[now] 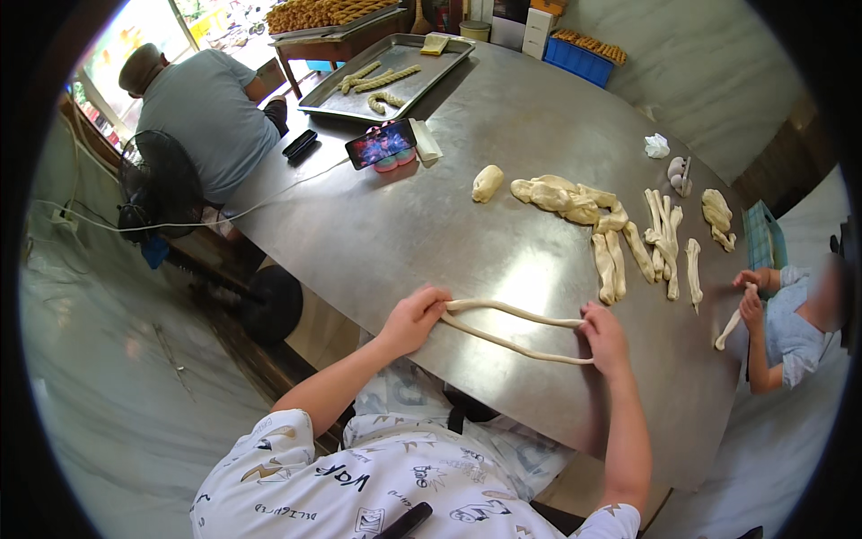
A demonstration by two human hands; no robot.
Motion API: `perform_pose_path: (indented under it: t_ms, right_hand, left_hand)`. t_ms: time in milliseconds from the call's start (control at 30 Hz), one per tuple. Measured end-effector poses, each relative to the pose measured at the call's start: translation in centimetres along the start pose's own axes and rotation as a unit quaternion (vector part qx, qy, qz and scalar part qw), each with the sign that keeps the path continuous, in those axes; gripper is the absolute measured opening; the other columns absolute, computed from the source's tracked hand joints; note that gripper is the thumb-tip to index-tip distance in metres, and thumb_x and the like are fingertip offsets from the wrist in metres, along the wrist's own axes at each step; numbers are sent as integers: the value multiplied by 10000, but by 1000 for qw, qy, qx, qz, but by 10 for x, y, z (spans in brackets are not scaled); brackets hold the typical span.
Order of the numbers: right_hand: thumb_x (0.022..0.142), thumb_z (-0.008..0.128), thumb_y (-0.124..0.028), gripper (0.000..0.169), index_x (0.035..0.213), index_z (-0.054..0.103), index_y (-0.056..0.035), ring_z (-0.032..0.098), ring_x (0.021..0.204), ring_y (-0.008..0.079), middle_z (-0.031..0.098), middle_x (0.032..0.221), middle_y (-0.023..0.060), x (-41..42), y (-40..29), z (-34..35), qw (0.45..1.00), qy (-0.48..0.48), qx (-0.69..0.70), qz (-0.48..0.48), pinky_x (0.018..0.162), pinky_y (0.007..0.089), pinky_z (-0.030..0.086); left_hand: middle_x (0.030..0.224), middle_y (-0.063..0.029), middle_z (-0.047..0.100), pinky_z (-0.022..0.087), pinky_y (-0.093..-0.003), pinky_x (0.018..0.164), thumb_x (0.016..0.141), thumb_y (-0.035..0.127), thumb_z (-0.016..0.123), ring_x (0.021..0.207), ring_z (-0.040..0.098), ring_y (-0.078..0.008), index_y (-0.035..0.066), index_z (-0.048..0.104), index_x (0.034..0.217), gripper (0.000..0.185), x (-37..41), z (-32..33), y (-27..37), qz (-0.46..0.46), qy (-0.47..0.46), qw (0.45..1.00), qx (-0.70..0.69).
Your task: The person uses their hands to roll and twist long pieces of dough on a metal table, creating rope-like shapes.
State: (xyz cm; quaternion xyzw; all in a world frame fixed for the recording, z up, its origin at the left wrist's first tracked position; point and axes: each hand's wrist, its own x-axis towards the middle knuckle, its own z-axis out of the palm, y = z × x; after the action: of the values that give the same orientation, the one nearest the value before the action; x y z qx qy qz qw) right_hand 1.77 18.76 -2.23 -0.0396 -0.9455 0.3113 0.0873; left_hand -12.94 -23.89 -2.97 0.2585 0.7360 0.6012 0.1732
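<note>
A long dough rope (515, 311) is doubled into a narrow loop just over the metal table (323, 249). My left hand (414, 320) pinches the loop at its left end. At the right, my right hand (605, 340) grips both strands. Beyond my hands lies a pile of dough pieces (566, 200), with a single dough lump (487, 183) to its left. Several dough strips (663, 236) lie side by side to the right of the pile, and one thin strip (693, 273) lies apart.
A metal tray (411, 91) with twisted dough pieces (387, 79) stands at the far left. Nearer are a propped phone (382, 144) and its cable (283, 193). A person at the right (794, 323) handles dough; another person (202, 121) sits beyond a fan (158, 178).
</note>
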Motion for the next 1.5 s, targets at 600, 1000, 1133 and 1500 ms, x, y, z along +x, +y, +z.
perform_pose_path:
  t_ms: [600,1000,1133,1500]
  right_hand:
    - [957,629,-68,453,1402,702,-108,556,1389,379,632,1449,156,-47,-48,-3,953,5,-277,123,1114,554,451]
    - [1020,657,-117,90,1087,682,-62,508,1514,368,680,1472,151,-107,-36,-47,958,9,111,265,1298,534,326]
    - [1029,655,-116,64,1067,663,-64,571,1453,381,719,1398,159,-33,-49,-35,968,62,-78,232,1280,526,352]
    - [1023,668,-117,141,1155,662,-68,535,1502,358,672,1479,165,-86,-13,-47,931,88,162,315,1294,582,309]
  left_hand:
    - [1546,-217,572,527,-427,1113,1019,329,731,1402,583,-366,22,701,1260,391,62,-26,-3,6,83,873,480]
    - [1767,-230,322,220,-570,1355,1114,261,572,1637,296,-427,12,485,1574,531,-32,-64,-8,58,-102,877,466]
    - [1755,-254,330,242,-555,1346,1093,286,613,1628,305,-442,-29,478,1563,582,85,-38,-28,86,34,906,413]
    - [1757,-285,299,166,-602,1351,1047,230,679,1648,258,-458,53,602,1363,371,9,-53,-9,81,-80,902,416]
